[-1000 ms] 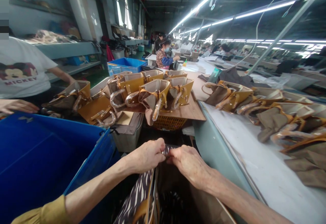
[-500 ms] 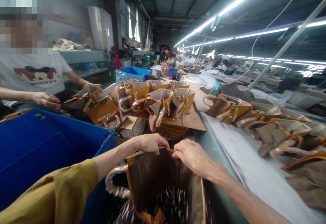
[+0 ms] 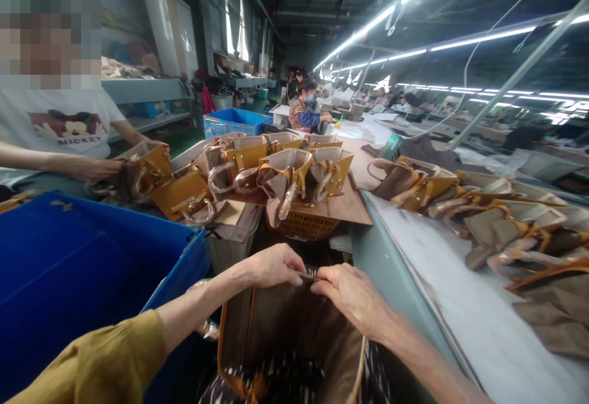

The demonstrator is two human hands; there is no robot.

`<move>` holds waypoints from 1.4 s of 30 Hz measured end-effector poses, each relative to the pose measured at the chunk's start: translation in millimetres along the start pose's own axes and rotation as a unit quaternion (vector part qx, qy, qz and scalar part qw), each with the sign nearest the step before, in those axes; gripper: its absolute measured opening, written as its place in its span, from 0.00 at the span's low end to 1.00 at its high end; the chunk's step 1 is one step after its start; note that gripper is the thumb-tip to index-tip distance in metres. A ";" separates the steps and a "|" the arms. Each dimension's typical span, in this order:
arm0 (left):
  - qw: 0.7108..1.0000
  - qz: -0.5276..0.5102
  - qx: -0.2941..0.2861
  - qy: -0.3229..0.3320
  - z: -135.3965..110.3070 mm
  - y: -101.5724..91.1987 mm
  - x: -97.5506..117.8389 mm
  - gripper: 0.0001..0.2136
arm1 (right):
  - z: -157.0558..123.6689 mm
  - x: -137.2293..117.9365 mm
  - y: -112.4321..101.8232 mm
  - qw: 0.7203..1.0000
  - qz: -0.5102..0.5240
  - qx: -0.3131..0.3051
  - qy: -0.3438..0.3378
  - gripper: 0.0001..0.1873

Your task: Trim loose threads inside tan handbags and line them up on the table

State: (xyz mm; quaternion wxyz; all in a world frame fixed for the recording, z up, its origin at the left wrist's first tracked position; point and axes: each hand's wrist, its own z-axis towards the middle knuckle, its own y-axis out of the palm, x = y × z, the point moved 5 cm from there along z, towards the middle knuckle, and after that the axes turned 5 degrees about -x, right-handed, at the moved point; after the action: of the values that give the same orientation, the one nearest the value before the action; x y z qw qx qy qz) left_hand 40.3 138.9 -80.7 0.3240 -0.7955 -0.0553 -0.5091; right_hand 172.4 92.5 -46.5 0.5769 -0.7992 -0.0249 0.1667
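Workbench, grey-green with white top (image 3: 405,244), is seen at right; deep blue plastic bin (image 3: 69,257) at left. Between them, low in front, open brown-lined bag with tan edging and black-and-white patterned outside (image 3: 276,312) is held. Far rim is pinched by left hand (image 3: 273,266) and right hand (image 3: 347,290), fingertips close. Rim could be creased if pinched unevenly; bag could be tipped if one pinch slips; plastic-wrapped handle (image 3: 210,330) could be snagged on bin.

Brown-lined bag (image 3: 294,313), tan-edged, mouth open toward the camera.
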 end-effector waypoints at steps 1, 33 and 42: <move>1.000 0.007 0.005 0.000 0.0 0.7 0.9 0.11 | 0.6 -0.5 0.1 1.000 0.001 0.001 -0.009 0.09; 0.983 0.144 0.107 -0.032 -1.5 6.8 23.0 0.08 | 6.5 1.2 6.8 0.997 -0.002 0.007 -0.073 0.16; 0.979 0.167 0.103 -0.058 -11.2 8.5 30.6 0.10 | 9.4 -8.8 2.6 0.996 0.084 -0.010 -0.042 0.09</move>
State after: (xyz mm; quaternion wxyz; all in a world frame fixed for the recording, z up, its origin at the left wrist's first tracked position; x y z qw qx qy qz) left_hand 49.7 118.4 -55.6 0.4807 -0.7842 0.0078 -0.3923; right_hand 160.9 98.3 -49.4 0.5510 -0.7967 0.0158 0.2478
